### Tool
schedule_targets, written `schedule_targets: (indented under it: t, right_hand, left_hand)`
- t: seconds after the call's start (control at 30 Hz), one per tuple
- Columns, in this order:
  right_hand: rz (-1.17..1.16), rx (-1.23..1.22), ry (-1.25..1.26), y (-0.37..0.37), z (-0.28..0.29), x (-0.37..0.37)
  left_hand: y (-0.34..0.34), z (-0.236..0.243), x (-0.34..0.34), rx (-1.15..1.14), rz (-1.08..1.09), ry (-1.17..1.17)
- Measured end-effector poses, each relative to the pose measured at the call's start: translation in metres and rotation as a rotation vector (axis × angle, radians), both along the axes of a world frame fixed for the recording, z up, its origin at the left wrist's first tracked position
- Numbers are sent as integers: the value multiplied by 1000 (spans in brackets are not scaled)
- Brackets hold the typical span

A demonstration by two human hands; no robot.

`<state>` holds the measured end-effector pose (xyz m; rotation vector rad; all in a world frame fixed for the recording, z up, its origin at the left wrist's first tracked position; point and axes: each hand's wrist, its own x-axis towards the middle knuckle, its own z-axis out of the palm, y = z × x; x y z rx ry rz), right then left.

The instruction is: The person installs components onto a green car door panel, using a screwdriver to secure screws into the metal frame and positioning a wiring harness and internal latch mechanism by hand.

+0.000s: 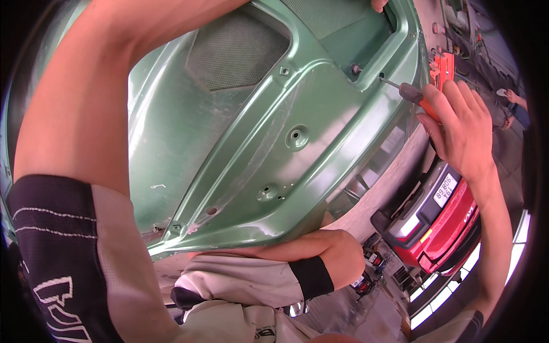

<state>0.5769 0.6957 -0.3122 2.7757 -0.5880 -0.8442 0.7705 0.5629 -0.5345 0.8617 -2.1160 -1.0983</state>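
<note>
My right hand is closed around the handle of a screwdriver, dark near the shaft and orange below. The screwdriver's tip meets a small hole near the edge of a large green painted car panel. Beside the tip, a small dark fitting sits in the panel's recess. My left arm crosses the upper left and leaves the picture at the top. A fingertip at the top edge, on the panel's rim, seems to belong to my left hand; its other fingers are out of view.
Below the panel is a co-worker in a light shirt with a black sleeve band, one arm bent. A red car stands at the right. Behind my right hand is an orange object. Another person's hand shows at the far right.
</note>
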Motion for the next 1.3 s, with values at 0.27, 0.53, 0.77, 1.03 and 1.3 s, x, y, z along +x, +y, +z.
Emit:
schedule_targets:
  t: [0.27, 0.53, 0.77, 1.03, 1.3]
  right_hand:
    - [-1417, 201, -78, -1, 10, 21]
    - [138, 12, 10, -1, -2, 3]
    - [-1544, 310, -46, -9, 3, 6]
    - [217, 52, -19, -3, 2, 6]
    - [-883, 78, 117, 6, 5, 12]
  left_hand:
    - [-2, 11, -12, -11, -21, 19]
    - [2, 1, -8, 40, -6, 9]
    - [1, 1, -9, 9, 12, -16]
    - [-1, -3, -8, -19, 17, -33]
    - [-1, -7, -8, 0, 3, -45]
